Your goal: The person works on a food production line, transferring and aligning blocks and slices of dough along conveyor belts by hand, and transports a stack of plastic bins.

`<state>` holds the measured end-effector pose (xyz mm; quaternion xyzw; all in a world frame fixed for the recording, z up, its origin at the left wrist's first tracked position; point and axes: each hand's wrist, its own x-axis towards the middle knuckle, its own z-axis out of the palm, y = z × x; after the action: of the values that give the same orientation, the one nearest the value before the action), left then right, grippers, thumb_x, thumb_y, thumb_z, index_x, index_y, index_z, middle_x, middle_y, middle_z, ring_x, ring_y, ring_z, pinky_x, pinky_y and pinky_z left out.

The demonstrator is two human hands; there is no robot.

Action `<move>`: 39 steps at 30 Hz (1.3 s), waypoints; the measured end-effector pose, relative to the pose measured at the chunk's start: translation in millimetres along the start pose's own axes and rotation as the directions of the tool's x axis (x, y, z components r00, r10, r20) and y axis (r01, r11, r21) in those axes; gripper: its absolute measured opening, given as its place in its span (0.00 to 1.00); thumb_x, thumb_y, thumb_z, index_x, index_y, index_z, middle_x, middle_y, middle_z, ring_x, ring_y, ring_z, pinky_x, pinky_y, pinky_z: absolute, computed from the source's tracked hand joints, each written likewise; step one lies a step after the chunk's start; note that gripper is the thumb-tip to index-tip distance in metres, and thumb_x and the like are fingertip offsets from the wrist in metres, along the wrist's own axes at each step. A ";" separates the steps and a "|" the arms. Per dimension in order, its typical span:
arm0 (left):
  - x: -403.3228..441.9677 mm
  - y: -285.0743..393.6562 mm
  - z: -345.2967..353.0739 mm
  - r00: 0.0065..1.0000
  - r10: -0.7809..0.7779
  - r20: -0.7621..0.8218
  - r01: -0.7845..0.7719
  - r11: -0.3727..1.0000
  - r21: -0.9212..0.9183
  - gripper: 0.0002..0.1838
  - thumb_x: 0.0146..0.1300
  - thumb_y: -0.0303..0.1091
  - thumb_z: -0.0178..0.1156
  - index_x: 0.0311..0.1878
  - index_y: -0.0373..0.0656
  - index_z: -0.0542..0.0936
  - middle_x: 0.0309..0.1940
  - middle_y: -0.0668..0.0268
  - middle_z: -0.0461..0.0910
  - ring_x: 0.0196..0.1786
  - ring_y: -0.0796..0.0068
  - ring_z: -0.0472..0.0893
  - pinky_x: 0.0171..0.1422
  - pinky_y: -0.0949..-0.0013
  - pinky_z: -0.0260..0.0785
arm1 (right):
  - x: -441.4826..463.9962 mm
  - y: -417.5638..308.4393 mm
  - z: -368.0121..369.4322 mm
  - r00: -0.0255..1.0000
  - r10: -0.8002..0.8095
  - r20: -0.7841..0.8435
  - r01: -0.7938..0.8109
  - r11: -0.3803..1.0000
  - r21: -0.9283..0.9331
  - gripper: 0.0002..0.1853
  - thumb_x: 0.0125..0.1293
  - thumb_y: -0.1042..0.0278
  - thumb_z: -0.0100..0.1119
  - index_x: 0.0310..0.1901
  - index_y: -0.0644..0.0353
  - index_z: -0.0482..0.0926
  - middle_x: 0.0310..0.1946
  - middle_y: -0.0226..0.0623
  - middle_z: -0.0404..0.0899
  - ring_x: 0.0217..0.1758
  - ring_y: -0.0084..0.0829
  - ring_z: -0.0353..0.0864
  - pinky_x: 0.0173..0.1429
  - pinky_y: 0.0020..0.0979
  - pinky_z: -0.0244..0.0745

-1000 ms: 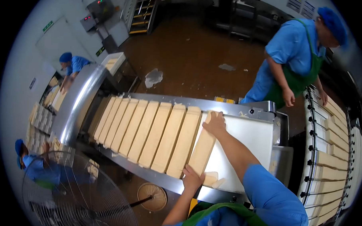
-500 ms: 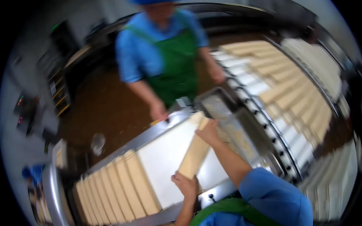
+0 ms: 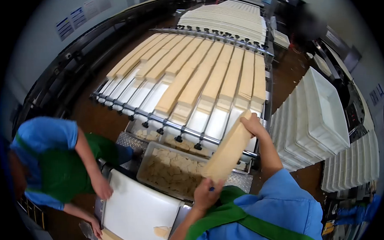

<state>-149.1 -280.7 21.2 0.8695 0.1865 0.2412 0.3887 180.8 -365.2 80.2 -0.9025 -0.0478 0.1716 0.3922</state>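
A long beige stack of what look like thin dough sheets (image 3: 229,149) is between my two hands, tilted over the near edge of a slotted rack (image 3: 153,96). My right hand (image 3: 254,127) is closed round its upper end, and my left hand (image 3: 206,195) grips the lower end. A small blue thing (image 3: 211,188), too small to name, shows at my left fingers. On the rack, long beige stacks (image 3: 201,75) lie side by side in white channels. Below the held stack, a grey tub (image 3: 139,171) contains many broken beige pieces.
A co-worker (image 3: 60,167) in a green apron stands at the left, hands beside a white conveyor belt (image 3: 140,206). One beige scrap (image 3: 162,232) lies on that belt. White crates (image 3: 304,120) are stacked at the right. Black knobs (image 3: 179,138) line the rack's near rail.
My view has turned right from the conveyor to the rack. The held stack has come off the belt and is now at the rack's near edge, still in both hands.
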 end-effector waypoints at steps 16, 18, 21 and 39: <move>61.5 29.8 93.0 0.493 0.834 0.246 -0.870 0.478 0.122 0.17 0.57 0.33 0.58 0.51 0.52 0.79 0.52 0.66 0.71 0.43 0.82 0.76 0.40 0.80 0.73 | 108.7 30.9 -58.4 0.963 -0.034 0.266 0.190 0.789 -0.585 0.32 0.61 0.48 0.38 0.58 0.66 0.71 0.59 0.54 0.70 0.68 0.50 0.60 0.69 0.50 0.44; 63.6 32.8 100.5 0.557 0.801 0.222 -0.830 0.549 0.100 0.17 0.55 0.33 0.59 0.50 0.53 0.79 0.52 0.66 0.71 0.40 0.82 0.77 0.39 0.79 0.74 | 112.5 29.2 -65.8 0.944 0.029 0.329 0.158 0.835 -0.527 0.34 0.61 0.48 0.38 0.62 0.67 0.65 0.61 0.56 0.68 0.72 0.47 0.56 0.70 0.52 0.44; 72.8 38.0 100.5 0.609 0.750 0.259 -0.784 0.619 0.050 0.18 0.51 0.32 0.61 0.48 0.54 0.81 0.53 0.65 0.70 0.35 0.81 0.78 0.36 0.78 0.74 | 125.1 35.9 -64.6 0.958 0.009 0.286 0.148 0.840 -0.523 0.35 0.61 0.49 0.40 0.63 0.69 0.63 0.65 0.56 0.64 0.73 0.45 0.54 0.70 0.54 0.44; 101.9 46.5 119.1 0.643 0.671 0.370 -0.747 0.655 0.110 0.18 0.51 0.35 0.58 0.49 0.58 0.78 0.55 0.61 0.73 0.22 0.82 0.75 0.23 0.78 0.69 | 146.8 73.8 -50.8 0.880 -0.473 -0.030 0.380 0.742 -0.552 0.22 0.57 0.57 0.45 0.50 0.60 0.72 0.53 0.44 0.72 0.61 0.40 0.67 0.68 0.57 0.45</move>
<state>7.4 -327.5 15.5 0.9396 -0.2039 0.2158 0.1707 332.4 -418.6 19.0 -0.9507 -0.2659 -0.0198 0.1586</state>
